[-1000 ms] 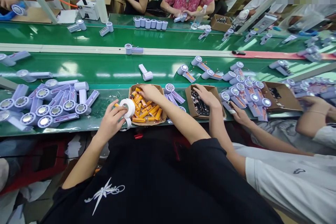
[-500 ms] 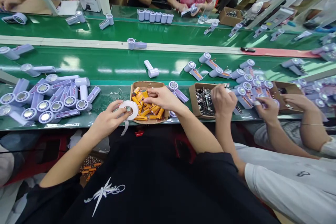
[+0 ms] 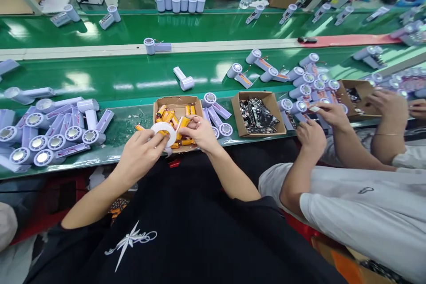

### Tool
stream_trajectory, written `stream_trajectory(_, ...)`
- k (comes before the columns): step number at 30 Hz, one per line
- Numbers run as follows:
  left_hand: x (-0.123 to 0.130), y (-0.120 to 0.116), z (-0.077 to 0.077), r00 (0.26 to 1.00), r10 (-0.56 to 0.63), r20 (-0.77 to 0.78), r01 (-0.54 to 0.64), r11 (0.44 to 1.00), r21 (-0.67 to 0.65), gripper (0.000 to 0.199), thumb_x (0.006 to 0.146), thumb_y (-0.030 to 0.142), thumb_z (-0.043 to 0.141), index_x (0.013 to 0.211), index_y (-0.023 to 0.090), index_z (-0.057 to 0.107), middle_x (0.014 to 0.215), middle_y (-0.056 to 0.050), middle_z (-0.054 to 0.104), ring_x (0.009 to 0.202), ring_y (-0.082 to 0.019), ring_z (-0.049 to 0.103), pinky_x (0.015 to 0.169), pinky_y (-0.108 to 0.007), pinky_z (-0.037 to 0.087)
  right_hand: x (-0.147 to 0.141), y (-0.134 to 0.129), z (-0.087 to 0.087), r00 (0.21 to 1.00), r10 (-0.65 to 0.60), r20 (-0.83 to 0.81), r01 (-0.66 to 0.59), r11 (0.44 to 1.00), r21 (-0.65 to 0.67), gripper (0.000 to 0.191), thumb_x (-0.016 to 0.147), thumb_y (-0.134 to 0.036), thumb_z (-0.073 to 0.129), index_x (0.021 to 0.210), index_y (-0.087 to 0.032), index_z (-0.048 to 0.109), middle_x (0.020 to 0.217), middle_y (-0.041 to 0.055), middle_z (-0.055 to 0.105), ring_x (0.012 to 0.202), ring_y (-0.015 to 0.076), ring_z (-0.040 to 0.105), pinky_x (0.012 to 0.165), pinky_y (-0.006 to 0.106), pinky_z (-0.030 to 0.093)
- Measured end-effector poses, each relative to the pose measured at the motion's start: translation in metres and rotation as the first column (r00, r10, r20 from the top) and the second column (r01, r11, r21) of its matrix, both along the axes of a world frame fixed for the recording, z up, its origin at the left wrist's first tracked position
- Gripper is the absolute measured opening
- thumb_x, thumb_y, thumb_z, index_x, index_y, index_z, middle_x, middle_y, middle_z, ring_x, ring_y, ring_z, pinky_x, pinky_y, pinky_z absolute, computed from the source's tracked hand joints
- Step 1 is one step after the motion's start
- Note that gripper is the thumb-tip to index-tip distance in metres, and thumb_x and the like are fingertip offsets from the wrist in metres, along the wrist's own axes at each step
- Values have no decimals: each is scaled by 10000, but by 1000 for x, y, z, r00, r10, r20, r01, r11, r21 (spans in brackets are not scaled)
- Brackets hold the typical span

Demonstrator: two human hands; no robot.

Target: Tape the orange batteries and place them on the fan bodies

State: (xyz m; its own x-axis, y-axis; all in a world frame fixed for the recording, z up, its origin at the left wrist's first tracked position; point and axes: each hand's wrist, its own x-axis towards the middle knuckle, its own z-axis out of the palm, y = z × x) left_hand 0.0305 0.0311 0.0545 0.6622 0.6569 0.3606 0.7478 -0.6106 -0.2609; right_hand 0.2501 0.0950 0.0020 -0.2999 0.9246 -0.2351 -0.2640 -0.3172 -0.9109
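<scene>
My left hand [image 3: 141,153] holds a roll of white tape [image 3: 163,133] over the front left of a cardboard box [image 3: 156,105]. Orange batteries [image 3: 171,117] lie in that box. Pinched in my right hand [image 3: 203,133] is one orange battery [image 3: 183,123], upright beside the roll. Another orange piece [image 3: 140,128] shows just behind my left fingers. Right of the box are several lilac fan units [image 3: 214,115].
Lilac units [image 3: 60,133] are piled on the left of the green bench [image 3: 113,142]. A box of black parts [image 3: 234,115] stands to the right, near a co-worker's hands [image 3: 311,137]. More units lie on the green belt [image 3: 123,77].
My right hand has come up from the box with an orange battery, close to the tape. The view has shifted. The neighbour's hand has moved right, away from the box of black parts.
</scene>
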Motion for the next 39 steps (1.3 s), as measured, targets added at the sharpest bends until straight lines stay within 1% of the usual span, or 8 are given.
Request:
stream_trajectory(4, 27, -10, -18, 971, 14, 239, -10, 1000, -18, 131, 1079, 278, 693, 1163, 239, 787, 955, -45, 802, 773, -216, 611, 704, -400, 558, 16, 16, -2, 918, -344, -195, 352, 936, 8, 683, 583, -554, 1071, 1011, -246, 635, 828, -4, 799, 832, 230, 822, 757, 352, 713)
stream_trajectory(7, 26, 1, -32, 977, 19, 215, 15, 988, -154, 157, 1040, 243, 728, 1173, 236, 810, 1033, -69, 820, 864, -241, 637, 789, -410, 574, 89, 46, 13, 703, -661, -261, 708, 685, 172, 522, 735, -539, 989, 1031, -246, 675, 975, 12, 824, 964, 216, 837, 863, 357, 719)
stream_trajectory(10, 13, 49, -33, 993, 7, 119, 31, 950, -311, 291, 979, 350, 812, 1235, 212, 820, 1187, -120, 822, 1095, -334, 671, 955, -481, 588, 168, 40, 22, 564, -779, -274, 819, 485, 307, 472, 838, -559, 920, 1110, -241, 701, 1084, 37, 826, 1068, 215, 835, 953, 394, 712)
stream_trajectory(16, 96, 177, -27, 960, -265, 92, 277, 848, -451, 335, 1130, 377, 543, 1219, 237, 834, 1187, -110, 816, 1161, -284, 705, 1013, -424, 561, 180, -47, -11, 666, -731, -149, 742, 633, 220, 654, 548, -524, 1110, 991, -199, 755, 792, 45, 841, 749, 276, 853, 796, 456, 755)
stream_trajectory(21, 197, 247, -38, 914, -330, -235, 173, 842, -510, 291, 1077, 277, 582, 1173, 240, 854, 1440, -105, 769, 1377, -345, 605, 1037, -431, 513, 183, -78, -32, 520, -841, -151, 853, 502, 144, 609, 628, -497, 1086, 1024, -193, 738, 877, 73, 870, 808, 285, 870, 866, 513, 751)
stream_trajectory(25, 217, 269, -43, 874, -336, -351, 100, 831, -547, 189, 987, 276, 694, 1012, 208, 868, 1189, -122, 837, 1096, -281, 729, 940, -361, 535, 206, -89, -34, 446, -885, -134, 894, 433, 113, 632, 616, -493, 1091, 1040, -192, 733, 877, 66, 869, 802, 280, 869, 897, 540, 744)
stream_trajectory(31, 175, 279, -27, 923, -232, -306, 44, 856, -515, 307, 993, 147, 587, 1120, 222, 856, 1214, -137, 799, 1124, -279, 722, 930, -364, 565, 210, -82, -38, 519, -853, -57, 851, 508, 137, 592, 616, -496, 1083, 1008, -197, 756, 869, 79, 868, 718, 285, 855, 799, 512, 758)
stream_trajectory(39, 7, 308, -18, 943, 148, -300, -281, 837, -470, 370, 908, 80, 565, 1171, 143, 817, 1359, -241, 714, 1308, -408, 605, 1013, -514, 575, 151, 26, 3, 807, -590, -18, 564, 760, 323, 653, 633, -404, 1059, 1136, -258, 668, 769, -6, 822, 826, 330, 878, 759, 463, 741)
